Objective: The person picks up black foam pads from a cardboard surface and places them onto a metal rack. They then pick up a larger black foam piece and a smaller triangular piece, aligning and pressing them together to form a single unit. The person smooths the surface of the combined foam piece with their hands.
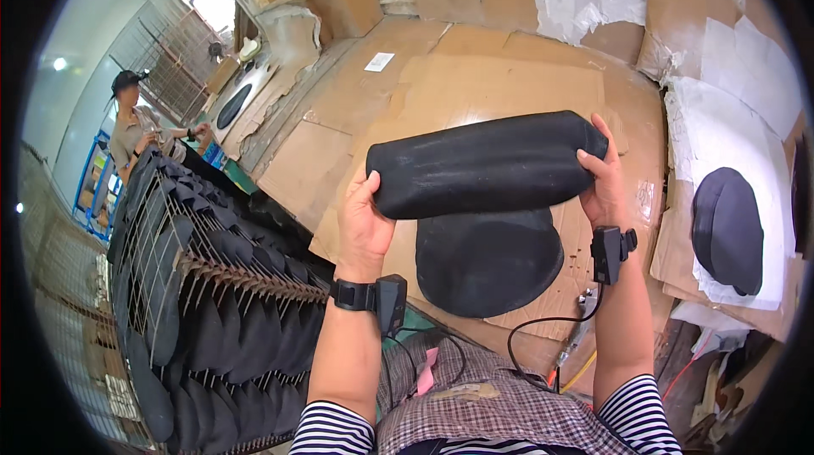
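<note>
Above the cardboard (292, 173) in the head view, two hands held one long black piece (483, 168) crosswise between them. The left hand (365, 230) pinched its left end, thumb on the near face; the right hand (605, 188) pinched its right end, thumb likewise in front, so the piece touched both. Just below it in the view, one flat black round (492, 268) rested on the cardboard, partly covered from sight. Each wrist bore one black box (390, 307), two in all. To the right, one black oval (727, 230) lay on a white sheet (739, 145); single or double layer, I could not tell. To the left stood one rack (246, 279) of black sheets (242, 336), too overlapped to count; beyond it, one person (127, 120).
</note>
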### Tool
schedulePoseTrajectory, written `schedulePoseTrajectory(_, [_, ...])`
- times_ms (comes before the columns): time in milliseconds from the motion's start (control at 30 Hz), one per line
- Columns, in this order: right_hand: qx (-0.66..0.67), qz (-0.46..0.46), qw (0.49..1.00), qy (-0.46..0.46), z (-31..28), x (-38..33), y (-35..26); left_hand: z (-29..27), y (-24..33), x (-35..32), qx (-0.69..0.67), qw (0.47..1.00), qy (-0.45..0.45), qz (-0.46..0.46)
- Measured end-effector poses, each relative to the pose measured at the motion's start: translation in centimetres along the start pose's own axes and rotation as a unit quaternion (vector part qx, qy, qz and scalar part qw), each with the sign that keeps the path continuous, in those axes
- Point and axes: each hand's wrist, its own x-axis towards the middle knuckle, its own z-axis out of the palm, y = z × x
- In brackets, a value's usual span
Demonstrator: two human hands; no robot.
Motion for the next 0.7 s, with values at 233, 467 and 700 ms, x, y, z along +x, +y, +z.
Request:
schedulePoseTrajectory(233, [-0.199,0.184,0.956,0.108,-9.9,-8.0,11.2,-10.9,-9.9,-5.4,0.067,0.953,0.181,-0.233])
schedulePoseTrajectory(467, [-0.560,0.035,0.824,0.086,-19.5,-15.8,20.0,-12.7,-18.9,-7.2,0.537,0.830,0.105,-0.109])
schedulePoseTrajectory(700, [-0.436,0.190,0.870,0.132,-19.6,-16.8,18.2,-1.9,-20.8,-10.6,0.583,0.792,-0.099,-0.152])
